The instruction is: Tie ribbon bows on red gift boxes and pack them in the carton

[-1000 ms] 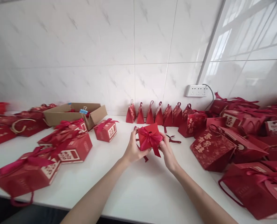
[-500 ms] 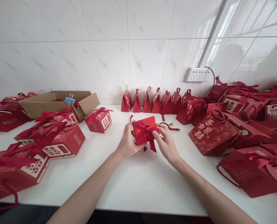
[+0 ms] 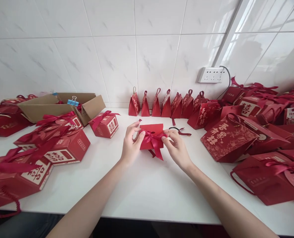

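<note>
Pinches opposite sides of the ribbon bow (image 3: 153,139) with left hand (image 3: 131,142) and right hand (image 3: 176,146), seemingly to hold it spread across the red box (image 3: 150,128) in the frame's centre.

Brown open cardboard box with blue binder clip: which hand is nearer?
Left. The left hand is right of the cardboard box, on its near side; the right hand is farther right.

Small bright-red box (image 3: 147,128), broad face showing, dark slot in it; glossy crimson ribbon bow (image 3: 156,142) crosses that face, loops spread, tail hangs past lower edge. On or just above white table (image 3: 147,191), hard to tell.
</note>
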Tool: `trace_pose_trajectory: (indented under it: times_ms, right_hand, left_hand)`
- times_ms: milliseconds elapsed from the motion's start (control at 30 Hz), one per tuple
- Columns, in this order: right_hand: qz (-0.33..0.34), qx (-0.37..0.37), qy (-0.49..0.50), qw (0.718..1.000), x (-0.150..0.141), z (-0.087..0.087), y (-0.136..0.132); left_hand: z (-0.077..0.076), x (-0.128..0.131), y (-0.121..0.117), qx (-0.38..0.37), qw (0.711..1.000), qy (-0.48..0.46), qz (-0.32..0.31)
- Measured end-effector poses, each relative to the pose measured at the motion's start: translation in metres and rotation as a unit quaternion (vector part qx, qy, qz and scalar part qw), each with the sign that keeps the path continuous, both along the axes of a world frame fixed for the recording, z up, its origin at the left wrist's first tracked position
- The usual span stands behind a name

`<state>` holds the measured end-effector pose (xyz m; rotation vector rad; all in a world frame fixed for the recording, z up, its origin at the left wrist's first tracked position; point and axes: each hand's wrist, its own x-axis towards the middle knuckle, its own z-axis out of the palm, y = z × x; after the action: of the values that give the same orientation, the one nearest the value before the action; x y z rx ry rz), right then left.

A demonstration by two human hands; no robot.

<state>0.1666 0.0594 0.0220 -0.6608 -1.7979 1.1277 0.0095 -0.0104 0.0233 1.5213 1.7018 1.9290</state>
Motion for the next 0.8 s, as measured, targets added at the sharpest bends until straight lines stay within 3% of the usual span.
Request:
trace_pose_trajectory:
  times_ms: [167,267,500,800]
  right_hand:
    - [-0.057,0.016,-0.017,0.998,0.000,0.001,0.002]
    - [-0.066,0.001,0.013,0.998,0.001,0.002,0.004]
    - [-0.006,-0.136,0.092,0.986,0.005,0.005,0.011]
    - [0.025,-0.190,0.127,0.973,0.005,0.008,0.014]
  left_hand:
    - [-0.003,0.005,-0.001,-0.004,0.999,-0.003,0.047]
    - [-0.003,0.009,-0.002,-0.035,0.999,-0.022,0.030]
    - [-0.005,0.013,-0.003,-0.062,0.995,-0.075,0.023]
    - [-0.007,0.017,-0.003,-0.041,0.994,-0.100,0.023]
